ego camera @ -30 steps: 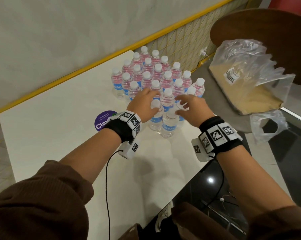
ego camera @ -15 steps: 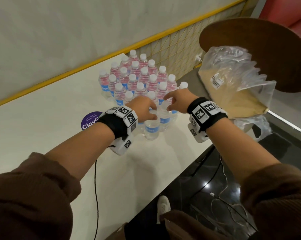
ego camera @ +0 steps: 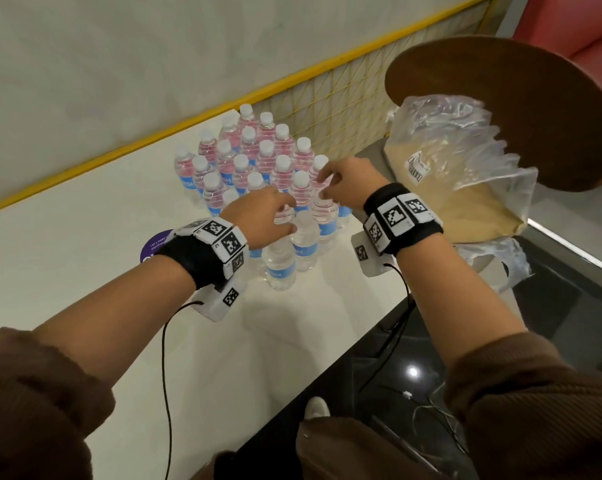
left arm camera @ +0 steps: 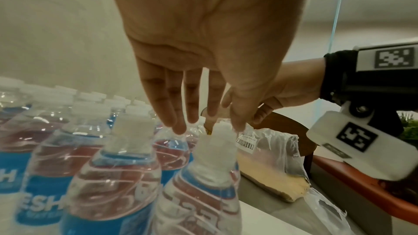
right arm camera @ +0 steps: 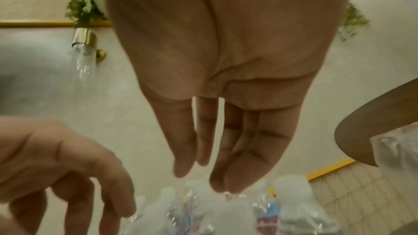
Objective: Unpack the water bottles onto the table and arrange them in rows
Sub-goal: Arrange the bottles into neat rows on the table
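Several small water bottles (ego camera: 258,161) with white caps and blue labels stand packed in rows on the white table (ego camera: 84,244). Two more bottles (ego camera: 280,265) stand in front of the block, nearest me. My left hand (ego camera: 268,216) hovers over the near bottles, its fingers (left arm camera: 178,128) fairly straight, tips touching the caps and holding nothing. My right hand (ego camera: 341,181) reaches over the block's right side. Its fingers (right arm camera: 226,181) point straight down onto a cap. Neither hand grips a bottle.
An emptied plastic wrap with a cardboard tray (ego camera: 465,174) lies right of the table, under a round wooden tabletop (ego camera: 517,98). A purple sticker (ego camera: 154,245) is on the table by my left wrist. The table edge and dark floor (ego camera: 569,323) are at right.
My right hand has moved from the front bottles farther back onto the block's right side. The left hand stays over the near bottles. The bottles have not visibly shifted.
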`<state>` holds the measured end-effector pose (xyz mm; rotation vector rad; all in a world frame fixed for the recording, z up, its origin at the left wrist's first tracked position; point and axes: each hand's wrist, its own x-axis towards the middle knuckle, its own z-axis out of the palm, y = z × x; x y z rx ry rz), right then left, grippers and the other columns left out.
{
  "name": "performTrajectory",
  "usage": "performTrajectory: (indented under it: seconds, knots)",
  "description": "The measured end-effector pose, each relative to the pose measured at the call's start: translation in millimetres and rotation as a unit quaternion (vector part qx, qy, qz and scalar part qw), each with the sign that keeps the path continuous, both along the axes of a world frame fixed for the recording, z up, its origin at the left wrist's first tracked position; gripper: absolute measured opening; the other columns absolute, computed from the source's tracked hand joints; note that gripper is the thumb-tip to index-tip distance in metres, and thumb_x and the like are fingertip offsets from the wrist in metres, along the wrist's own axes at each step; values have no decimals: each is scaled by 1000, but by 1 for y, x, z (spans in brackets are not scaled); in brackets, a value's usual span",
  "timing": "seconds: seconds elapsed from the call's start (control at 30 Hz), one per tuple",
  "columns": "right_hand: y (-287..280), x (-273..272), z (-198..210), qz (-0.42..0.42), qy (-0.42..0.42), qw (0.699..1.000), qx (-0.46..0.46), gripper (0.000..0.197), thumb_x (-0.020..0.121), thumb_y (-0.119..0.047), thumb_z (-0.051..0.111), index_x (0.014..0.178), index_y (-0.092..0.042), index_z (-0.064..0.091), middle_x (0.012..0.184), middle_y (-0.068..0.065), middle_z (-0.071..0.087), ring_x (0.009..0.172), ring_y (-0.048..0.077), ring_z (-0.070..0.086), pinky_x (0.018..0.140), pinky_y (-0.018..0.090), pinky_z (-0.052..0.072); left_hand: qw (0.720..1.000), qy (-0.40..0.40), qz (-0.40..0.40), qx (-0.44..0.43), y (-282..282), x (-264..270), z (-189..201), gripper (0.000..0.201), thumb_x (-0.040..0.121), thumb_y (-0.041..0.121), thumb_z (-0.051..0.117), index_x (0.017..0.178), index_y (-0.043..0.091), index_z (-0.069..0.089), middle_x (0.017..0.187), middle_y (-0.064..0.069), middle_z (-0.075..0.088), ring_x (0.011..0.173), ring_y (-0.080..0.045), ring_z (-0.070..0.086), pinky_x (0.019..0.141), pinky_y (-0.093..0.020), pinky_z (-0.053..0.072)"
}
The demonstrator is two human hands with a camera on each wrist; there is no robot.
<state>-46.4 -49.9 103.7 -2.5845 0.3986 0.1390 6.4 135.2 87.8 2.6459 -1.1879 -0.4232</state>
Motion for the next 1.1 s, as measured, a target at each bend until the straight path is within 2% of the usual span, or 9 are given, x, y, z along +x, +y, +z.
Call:
performTrajectory:
  seconds: [0.07, 0.17, 0.3, 0.43, 0.7, 0.87, 0.97, 1.1]
  knots:
    - [-13, 1, 5, -13, -4, 1000, -19, 34, 84, -21, 67, 117, -17, 62, 115, 10, 64, 102, 24, 61, 82, 28, 49, 1000, -3, -6, 1, -10, -2, 0, 50, 87, 32, 62, 134, 24, 48, 126, -6, 51, 107, -25, 56, 88, -35, 46]
    - [-19, 1, 4, 26, 36, 997, -57, 43, 85, -25, 67, 126, -18, 57, 126, 10, 58, 114, 26, 55, 93, 31, 45, 998, 1, -28, 48, -26, -6, -1, 52, 87, 22, 62, 136, 26, 48, 125, -7, 51, 105, -27, 57, 89, -38, 47]
    - [-16, 4, -7, 62, 56, 995, -53, 48, 85, -30, 67, 130, -19, 56, 130, 9, 57, 117, 24, 53, 94, 29, 43, 994, -2, -45, 104, -44, -4, -1, 31, 86, 13, 58, 115, 12, 65, 109, -13, 65, 101, -31, 61, 81, -35, 45]
    - [-14, 11, -17, 73, 43, 995, -59, 44, 86, -28, 65, 128, -18, 58, 122, 10, 61, 115, 24, 54, 93, 29, 42, 994, -12, -32, 108, -49, 1, -2, 35, 83, 18, 65, 118, 16, 65, 107, -12, 68, 97, -28, 62, 73, -29, 43]
    - [-19, 15, -24, 82, 35, 994, -65, 41, 87, -26, 63, 127, -19, 57, 120, 11, 62, 111, 25, 57, 90, 29, 44, 996, -13, 6, 93, -55, -1, -7, 39, 83, 30, 68, 118, 14, 65, 108, -13, 68, 98, -29, 62, 77, -33, 48]
    - [-47, 17, -14, -12, -54, 998, -30, 43, 85, -19, 64, 127, -16, 55, 118, 13, 62, 107, 27, 59, 89, 33, 49, 994, -49, 18, 94, -30, -5, 1, 62, 81, 52, 64, 133, 22, 47, 124, -4, 54, 111, -24, 55, 84, -36, 46]
    - [-61, 22, -15, -34, -7, 998, -58, 47, 85, -24, 66, 130, -16, 53, 124, 14, 59, 111, 29, 57, 90, 34, 48, 989, -46, 8, 144, -13, -6, 5, 67, 75, 56, 68, 128, 20, 49, 120, -3, 54, 107, -22, 54, 80, -32, 44]
    - [-56, 28, -26, 1, 53, 995, -78, 54, 86, -33, 64, 135, -14, 50, 129, 13, 56, 121, 30, 51, 98, 35, 44, 982, 4, -5, 189, -9, -7, 5, 51, 79, 43, 71, 122, 18, 60, 114, -3, 62, 94, -16, 53, 76, -25, 39]
